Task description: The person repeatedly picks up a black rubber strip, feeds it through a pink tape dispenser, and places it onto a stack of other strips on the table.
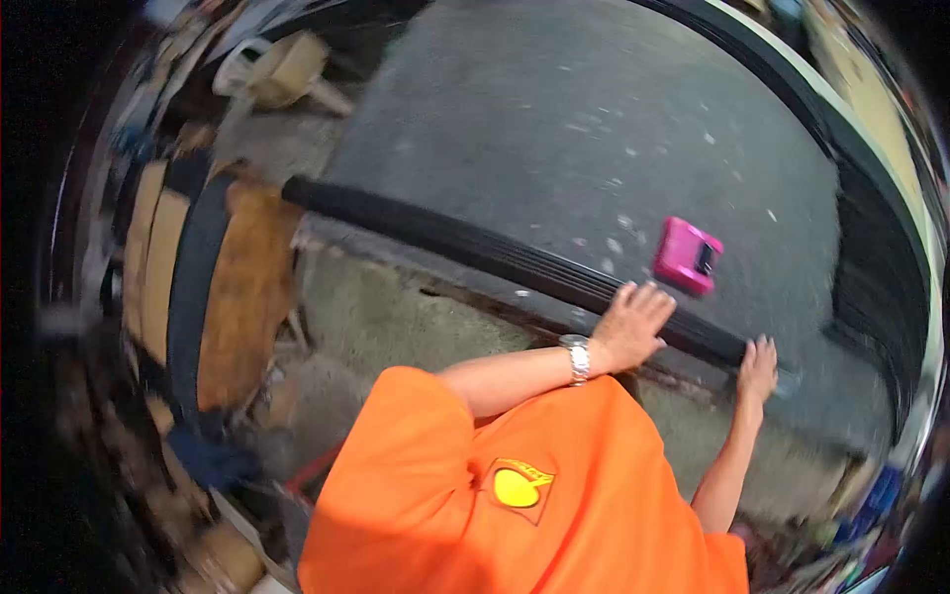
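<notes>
A long bundle of thin black strips [475,249] lies slantwise along the near edge of the grey worktop. My left hand [629,327], with a metal watch at the wrist, rests on top of the bundle, its fingers stretched out and a little apart. At the bundle's right end is my right hand [759,370], fingers extended upward against that end, the palm side hidden. Just beyond my left hand sits a bright pink boxy object [687,255] with a dark patch on its side.
The worktop [515,109] has pale flecks scattered over it. A curved stack of black material [881,267] runs along its right side. To the left stand a brown wooden panel [242,297] and a cream plastic chair [282,74]. Below the edge is a concrete ledge [386,307].
</notes>
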